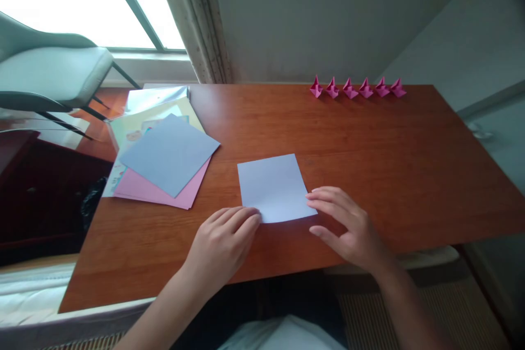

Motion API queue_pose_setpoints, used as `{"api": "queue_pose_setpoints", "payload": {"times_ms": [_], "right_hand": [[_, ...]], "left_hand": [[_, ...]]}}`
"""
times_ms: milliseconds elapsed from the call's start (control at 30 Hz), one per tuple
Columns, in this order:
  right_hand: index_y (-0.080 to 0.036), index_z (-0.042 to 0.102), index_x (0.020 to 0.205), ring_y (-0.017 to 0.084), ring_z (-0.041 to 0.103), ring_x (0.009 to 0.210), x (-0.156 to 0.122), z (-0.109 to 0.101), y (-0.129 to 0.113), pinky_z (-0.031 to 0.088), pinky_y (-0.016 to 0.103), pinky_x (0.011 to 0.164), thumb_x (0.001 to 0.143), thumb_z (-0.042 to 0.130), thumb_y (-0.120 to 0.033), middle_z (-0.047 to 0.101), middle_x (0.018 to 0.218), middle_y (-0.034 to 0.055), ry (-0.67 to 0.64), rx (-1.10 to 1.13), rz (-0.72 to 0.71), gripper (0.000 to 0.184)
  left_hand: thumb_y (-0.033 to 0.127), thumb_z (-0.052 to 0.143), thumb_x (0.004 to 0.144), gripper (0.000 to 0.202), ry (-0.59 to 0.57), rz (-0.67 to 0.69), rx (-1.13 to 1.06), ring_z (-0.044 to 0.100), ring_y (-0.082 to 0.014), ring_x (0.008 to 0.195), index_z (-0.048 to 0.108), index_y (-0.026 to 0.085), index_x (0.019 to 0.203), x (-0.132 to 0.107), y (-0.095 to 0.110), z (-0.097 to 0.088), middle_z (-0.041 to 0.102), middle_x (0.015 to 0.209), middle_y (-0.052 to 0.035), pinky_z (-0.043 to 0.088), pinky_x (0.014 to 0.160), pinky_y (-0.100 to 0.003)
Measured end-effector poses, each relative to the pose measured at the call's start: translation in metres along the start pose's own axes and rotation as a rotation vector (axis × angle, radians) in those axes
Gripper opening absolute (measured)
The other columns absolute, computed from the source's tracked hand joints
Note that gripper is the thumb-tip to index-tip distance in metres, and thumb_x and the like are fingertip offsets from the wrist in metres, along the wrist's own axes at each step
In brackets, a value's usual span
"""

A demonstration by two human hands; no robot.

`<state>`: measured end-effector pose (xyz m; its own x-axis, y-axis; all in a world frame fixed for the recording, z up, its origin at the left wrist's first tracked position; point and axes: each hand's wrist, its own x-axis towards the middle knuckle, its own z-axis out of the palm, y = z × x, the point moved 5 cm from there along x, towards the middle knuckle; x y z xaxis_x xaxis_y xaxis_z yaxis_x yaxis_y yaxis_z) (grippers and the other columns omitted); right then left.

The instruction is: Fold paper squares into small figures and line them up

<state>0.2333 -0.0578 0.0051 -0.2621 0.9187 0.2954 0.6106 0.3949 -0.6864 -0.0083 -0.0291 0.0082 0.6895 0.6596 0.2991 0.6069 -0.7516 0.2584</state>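
Head view: a pale square sheet [273,186] lies on a wooden desk [410,175], between two bare hands near the front edge.
The left hand [223,238] has its fingers drawn together, grasping the sheet's near left corner; the right hand [350,227] is released, its fingers spread and thumb apart, fingertips at the right edge. To the left, a grey-blue sheet [172,153] overlaps pink paper [143,188]. Six folded pink figures [350,89] stand in a row along the far edge, right of centre.
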Motion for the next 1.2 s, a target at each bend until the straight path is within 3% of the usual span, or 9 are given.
{"api": "queue_pose_setpoints", "payload": {"times_ms": [133,300,533,700,833,933,1067,1200], "right_hand": [[-0.029,0.062,0.130,0.028,0.058,0.124,-0.007,0.006,-0.001,0.049,0.050,0.107,0.089,0.073,-0.023,0.068,0.128,0.0078,-0.034,-0.011,-0.004,0.043],[-0.028,0.067,0.112,0.024,0.064,0.113,-0.005,0.011,-0.001,0.052,0.045,0.102,0.093,0.067,-0.019,0.073,0.116,0.0052,0.019,0.061,0.057,0.022],[-0.027,0.069,0.096,0.021,0.068,0.090,-0.006,0.016,-0.001,0.055,0.036,0.082,0.097,0.061,-0.026,0.073,0.094,0.0029,0.088,0.189,0.258,0.008],[-0.025,0.071,0.093,0.021,0.069,0.083,-0.010,0.023,0.010,0.056,0.032,0.073,0.094,0.065,-0.039,0.074,0.090,0.0037,0.129,0.353,0.508,0.015],[-0.023,0.071,0.093,0.018,0.067,0.075,-0.013,0.025,0.021,0.056,0.028,0.066,0.090,0.068,-0.044,0.073,0.084,0.0033,0.236,0.491,0.648,0.021],[-0.022,0.071,0.095,0.015,0.061,0.065,-0.015,0.026,0.028,0.050,0.025,0.056,0.088,0.070,-0.046,0.069,0.077,0.0017,0.283,0.532,0.713,0.025],[-0.022,0.071,0.097,0.014,0.056,0.062,-0.016,0.028,0.032,0.045,0.023,0.051,0.087,0.071,-0.047,0.067,0.075,0.0014,0.299,0.577,0.746,0.027],[-0.022,0.070,0.096,0.014,0.057,0.062,-0.014,0.027,0.030,0.045,0.024,0.051,0.087,0.071,-0.048,0.068,0.077,0.0024,0.292,0.582,0.748,0.028]], "left_hand": [[0.012,0.055,0.097,0.014,-0.028,-0.015,-0.076,0.072,-0.0195,0.088,0.065,0.019,0.105,-0.006,-0.003,0.000,0.077,0.109,-0.0041,0.054,0.083,-0.033],[0.015,0.057,0.097,0.012,-0.001,-0.098,-0.259,0.073,-0.0174,0.089,0.065,0.021,0.104,-0.009,-0.009,-0.005,0.077,0.105,-0.0032,0.055,0.080,-0.028],[0.016,0.058,0.095,0.017,-0.004,-0.348,-0.617,0.073,-0.0135,0.083,0.068,0.022,0.107,-0.008,-0.018,-0.010,0.077,0.097,-0.0025,0.057,0.077,-0.022],[0.029,0.062,0.097,0.026,0.107,-0.573,-0.889,0.072,-0.0198,0.101,0.065,0.021,0.121,-0.010,-0.024,-0.010,0.073,0.118,-0.0085,0.058,0.089,-0.030],[0.034,0.062,0.097,0.031,0.208,-0.687,-0.888,0.065,-0.0219,0.116,0.063,0.023,0.126,-0.015,-0.032,-0.011,0.067,0.128,-0.0092,0.055,0.095,-0.029],[0.034,0.064,0.096,0.031,0.234,-0.717,-0.858,0.066,-0.0175,0.104,0.063,0.025,0.125,-0.022,-0.036,-0.011,0.068,0.113,-0.0056,0.055,0.086,-0.024],[0.037,0.061,0.098,0.034,0.108,-0.754,-0.971,0.063,-0.0117,0.070,0.060,0.025,0.129,-0.027,-0.031,-0.006,0.066,0.085,-0.0004,0.053,0.062,-0.021],[0.039,0.059,0.098,0.047,-0.031,-0.762,-1.107,0.068,-0.0140,0.069,0.050,0.026,0.143,-0.027,-0.019,0.000,0.073,0.091,-0.0038,0.052,0.052,-0.020]]}}
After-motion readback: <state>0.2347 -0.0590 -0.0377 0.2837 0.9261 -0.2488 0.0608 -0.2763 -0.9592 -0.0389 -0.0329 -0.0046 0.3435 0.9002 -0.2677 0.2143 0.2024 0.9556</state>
